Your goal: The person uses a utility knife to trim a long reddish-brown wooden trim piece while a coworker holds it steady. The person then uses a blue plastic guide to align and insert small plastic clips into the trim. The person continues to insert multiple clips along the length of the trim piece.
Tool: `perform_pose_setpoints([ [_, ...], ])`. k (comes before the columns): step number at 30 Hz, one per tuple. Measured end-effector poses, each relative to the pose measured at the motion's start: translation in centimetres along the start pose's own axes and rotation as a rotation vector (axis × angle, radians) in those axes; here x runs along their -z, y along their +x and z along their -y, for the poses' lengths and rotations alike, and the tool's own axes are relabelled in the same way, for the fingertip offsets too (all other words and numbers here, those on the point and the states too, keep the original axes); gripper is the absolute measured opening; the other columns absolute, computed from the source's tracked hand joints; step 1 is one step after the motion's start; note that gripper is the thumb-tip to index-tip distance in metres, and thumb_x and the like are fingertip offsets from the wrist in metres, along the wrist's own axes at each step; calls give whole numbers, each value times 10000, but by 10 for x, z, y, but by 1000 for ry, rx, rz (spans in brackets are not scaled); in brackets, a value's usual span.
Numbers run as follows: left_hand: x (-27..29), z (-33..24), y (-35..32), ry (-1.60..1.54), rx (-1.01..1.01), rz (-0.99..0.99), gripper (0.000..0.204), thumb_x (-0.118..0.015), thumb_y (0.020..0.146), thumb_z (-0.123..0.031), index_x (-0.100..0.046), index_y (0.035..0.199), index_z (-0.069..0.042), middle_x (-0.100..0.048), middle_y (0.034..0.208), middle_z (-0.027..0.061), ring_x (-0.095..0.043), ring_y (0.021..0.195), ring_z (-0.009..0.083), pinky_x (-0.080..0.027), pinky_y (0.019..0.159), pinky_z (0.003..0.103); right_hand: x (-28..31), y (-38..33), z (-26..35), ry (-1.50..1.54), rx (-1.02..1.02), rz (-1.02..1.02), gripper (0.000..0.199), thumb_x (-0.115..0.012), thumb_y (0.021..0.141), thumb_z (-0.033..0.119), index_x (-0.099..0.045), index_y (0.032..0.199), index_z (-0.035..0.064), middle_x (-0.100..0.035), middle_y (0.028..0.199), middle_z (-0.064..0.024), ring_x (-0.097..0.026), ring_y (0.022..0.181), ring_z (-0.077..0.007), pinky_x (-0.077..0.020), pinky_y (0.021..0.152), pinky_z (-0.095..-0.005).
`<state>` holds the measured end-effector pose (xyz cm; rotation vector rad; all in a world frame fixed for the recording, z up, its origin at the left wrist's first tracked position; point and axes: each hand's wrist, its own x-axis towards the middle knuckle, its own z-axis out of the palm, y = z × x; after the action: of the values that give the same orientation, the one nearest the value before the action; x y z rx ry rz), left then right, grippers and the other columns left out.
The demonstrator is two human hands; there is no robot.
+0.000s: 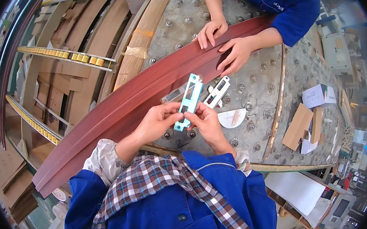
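A light-blue flat plate with rectangular cut-outs is pinched between both my hands, tilted upright over the table. My left hand grips its lower left edge, and my right hand holds its lower right edge, thumbs close together. Just beyond, a white slotted plate lies on the table, next to a white half-round piece. A long reddish-brown profile runs diagonally under and past my hands. Another person's hands rest on its far part.
The metal table is studded with ball rollers. An opened white box and brown cardboard pieces lie at the right. At the left stands a rack with yellow roller strips, boards beneath them. The other person's blue sleeve reaches in from the far side.
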<state>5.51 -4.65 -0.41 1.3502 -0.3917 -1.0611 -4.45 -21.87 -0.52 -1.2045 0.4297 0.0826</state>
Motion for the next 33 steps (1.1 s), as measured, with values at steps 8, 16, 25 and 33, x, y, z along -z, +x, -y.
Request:
perform_pose_setpoints([
  [8,5,-8,11,658,-249,-191,255,-637,904,-56,-643,1137,49,-653,931,155,-633,802,249,-503,738,337,7,18,-8,43,-71,-184,242,-666,941,207,-607,1003,-20,-691,822,-86,-669,661,-128,-551,563,-228],
  [16,13,8,13,772,-513,-433,376,-779,780,-105,-632,1092,46,-607,1077,146,-607,953,318,-527,790,379,2,52,13,-73,-156,-317,364,-721,895,320,-618,907,-29,-691,764,-115,-648,543,-128,-495,432,-223],
  [25,14,13,18,1184,-624,-478,326,-799,723,-140,-680,995,-6,-663,1098,85,-614,953,242,-424,806,376,25,62,12,-397,-300,-362,553,-650,892,534,-639,807,-12,-668,626,-99,-587,435,-101,-382,358,-205],
  [33,14,20,14,1407,-658,-542,277,-756,764,-219,-682,937,-16,-630,1187,68,-564,951,226,-410,810,378,27,69,6,-294,-259,-380,561,-628,909,536,-646,793,-12,-647,587,-88,-549,396,-93,-352,340,-191],
])
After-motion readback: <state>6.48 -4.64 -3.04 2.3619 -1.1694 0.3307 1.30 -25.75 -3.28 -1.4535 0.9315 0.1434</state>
